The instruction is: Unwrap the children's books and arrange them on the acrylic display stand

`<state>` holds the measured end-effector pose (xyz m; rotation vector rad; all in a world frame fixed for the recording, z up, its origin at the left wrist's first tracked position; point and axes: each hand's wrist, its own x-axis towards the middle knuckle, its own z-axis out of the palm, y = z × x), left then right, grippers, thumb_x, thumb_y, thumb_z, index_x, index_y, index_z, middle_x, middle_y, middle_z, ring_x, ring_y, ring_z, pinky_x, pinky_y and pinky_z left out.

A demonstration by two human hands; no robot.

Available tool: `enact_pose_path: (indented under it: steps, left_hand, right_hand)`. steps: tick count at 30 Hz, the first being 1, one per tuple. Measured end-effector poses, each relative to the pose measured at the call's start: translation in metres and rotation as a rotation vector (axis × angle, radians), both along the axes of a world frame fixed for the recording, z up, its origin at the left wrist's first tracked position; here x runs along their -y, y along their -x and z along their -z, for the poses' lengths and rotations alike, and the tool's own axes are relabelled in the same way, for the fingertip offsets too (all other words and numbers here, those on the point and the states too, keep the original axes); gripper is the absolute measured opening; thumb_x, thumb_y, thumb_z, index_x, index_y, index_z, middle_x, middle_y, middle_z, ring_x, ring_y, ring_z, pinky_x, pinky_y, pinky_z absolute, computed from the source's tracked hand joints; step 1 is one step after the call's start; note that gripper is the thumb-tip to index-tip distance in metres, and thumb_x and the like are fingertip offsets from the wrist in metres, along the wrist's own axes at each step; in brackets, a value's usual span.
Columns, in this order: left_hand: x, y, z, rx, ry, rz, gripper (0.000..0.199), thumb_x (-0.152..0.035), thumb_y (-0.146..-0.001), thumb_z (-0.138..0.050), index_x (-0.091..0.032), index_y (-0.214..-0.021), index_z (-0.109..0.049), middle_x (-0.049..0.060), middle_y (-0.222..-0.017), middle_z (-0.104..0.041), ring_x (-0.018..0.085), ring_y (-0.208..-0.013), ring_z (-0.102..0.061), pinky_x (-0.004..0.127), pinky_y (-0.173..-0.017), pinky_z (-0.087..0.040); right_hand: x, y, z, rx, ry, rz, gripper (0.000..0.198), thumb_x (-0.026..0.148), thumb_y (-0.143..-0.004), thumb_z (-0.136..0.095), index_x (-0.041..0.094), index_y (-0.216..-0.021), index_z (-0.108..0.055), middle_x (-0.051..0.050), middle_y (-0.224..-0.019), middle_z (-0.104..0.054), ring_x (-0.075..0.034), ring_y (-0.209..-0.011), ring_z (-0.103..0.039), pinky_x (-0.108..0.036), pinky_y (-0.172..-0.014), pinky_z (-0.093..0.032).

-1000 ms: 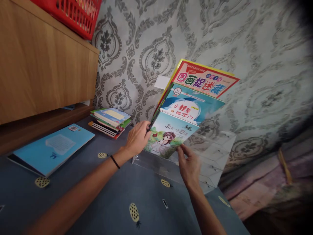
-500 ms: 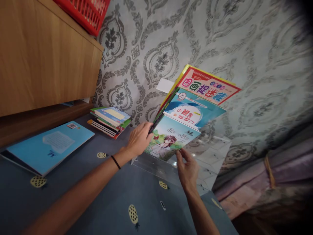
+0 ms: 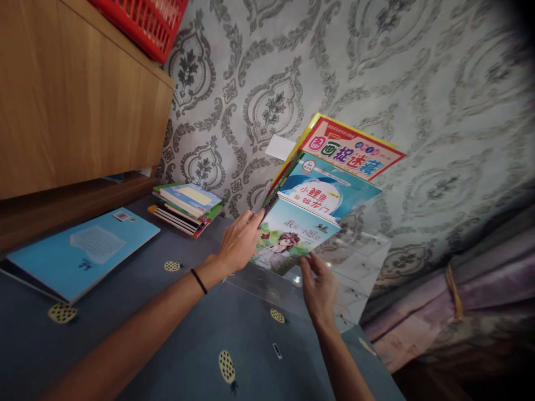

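A picture book (image 3: 295, 236) with a drawn child on its cover leans at the front of several books in a clear acrylic stand (image 3: 355, 278). My left hand (image 3: 240, 240) is closed on its left, spine side; some fingertips are hidden behind the edge. With thumb and fingers, my right hand (image 3: 320, 287) pinches its lower right corner. Directly behind it rises a blue book (image 3: 351, 192) with a white circle on the cover. A larger red-bordered book (image 3: 363, 153) stands behind that, with a yellow edge showing at the back.
To the left, a light-blue book (image 3: 87, 250) lies on the dark pineapple-patterned table cover (image 3: 167, 340). A small pile of books (image 3: 188, 206) sits by the wall. Above are a wooden cabinet (image 3: 83, 100) and a red plastic basket (image 3: 150, 25). A curtain (image 3: 480, 295) hangs at right.
My left hand has slid slightly up along the book's spine side. My right hand keeps its pinch at the lower corner. The whole view has shifted a little.
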<state>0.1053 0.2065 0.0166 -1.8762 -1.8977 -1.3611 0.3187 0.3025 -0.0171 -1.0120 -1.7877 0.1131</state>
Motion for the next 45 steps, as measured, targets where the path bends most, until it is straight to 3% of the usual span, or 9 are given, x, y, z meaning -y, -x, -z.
enact_pose_path:
  steps: [12, 22, 30, 38, 45]
  left_hand:
    - [-0.006, 0.004, 0.004, 0.079, -0.067, 0.068, 0.049, -0.016, -0.095, -0.044, -0.020, -0.144, -0.047, 0.007, -0.110, -0.057, 0.022, -0.103, -0.059, 0.034, -0.090, -0.050]
    - [-0.001, 0.001, -0.002, 0.032, 0.003, 0.044, 0.049, -0.015, -0.097, -0.044, -0.017, -0.146, -0.044, 0.009, -0.113, -0.057, 0.023, -0.106, -0.058, 0.034, -0.091, -0.049]
    - [0.001, -0.003, -0.002, -0.059, 0.059, -0.016, 0.047, -0.013, -0.099, -0.041, -0.014, -0.146, -0.040, 0.012, -0.121, -0.056, 0.024, -0.111, -0.058, 0.034, -0.090, -0.050]
    - [0.004, -0.006, -0.004, -0.078, 0.093, -0.050, 0.047, -0.012, -0.100, -0.038, -0.016, -0.146, -0.038, 0.011, -0.123, -0.056, 0.023, -0.112, -0.058, 0.032, -0.087, -0.050]
    - [0.000, 0.003, -0.005, 0.018, 0.047, 0.042, 0.043, -0.015, -0.098, -0.040, -0.013, -0.141, -0.046, 0.013, -0.121, -0.058, 0.025, -0.110, -0.059, 0.036, -0.093, -0.050]
  right_hand:
    - [-0.002, 0.000, 0.004, -0.037, -0.039, 0.000, 0.057, 0.059, -0.087, -0.054, 0.012, -0.109, -0.076, -0.018, -0.100, -0.078, -0.031, -0.082, -0.073, -0.043, -0.075, -0.056]
    - [-0.003, 0.000, 0.004, -0.030, -0.062, 0.001, 0.056, 0.056, -0.087, -0.053, 0.011, -0.110, -0.077, -0.018, -0.096, -0.079, -0.033, -0.086, -0.074, -0.044, -0.076, -0.057]
    - [-0.003, -0.002, 0.006, -0.026, -0.028, 0.009, 0.058, 0.057, -0.087, -0.052, 0.009, -0.108, -0.077, -0.020, -0.105, -0.077, -0.036, -0.093, -0.074, -0.048, -0.082, -0.056]
    - [-0.004, -0.001, 0.007, -0.017, -0.061, 0.025, 0.061, 0.063, -0.088, -0.051, 0.012, -0.107, -0.078, -0.019, -0.103, -0.078, -0.035, -0.090, -0.073, -0.045, -0.077, -0.057]
    - [-0.003, -0.002, 0.007, -0.001, -0.034, 0.014, 0.057, 0.058, -0.090, -0.052, 0.011, -0.112, -0.077, -0.018, -0.105, -0.077, -0.032, -0.085, -0.072, -0.041, -0.073, -0.056]
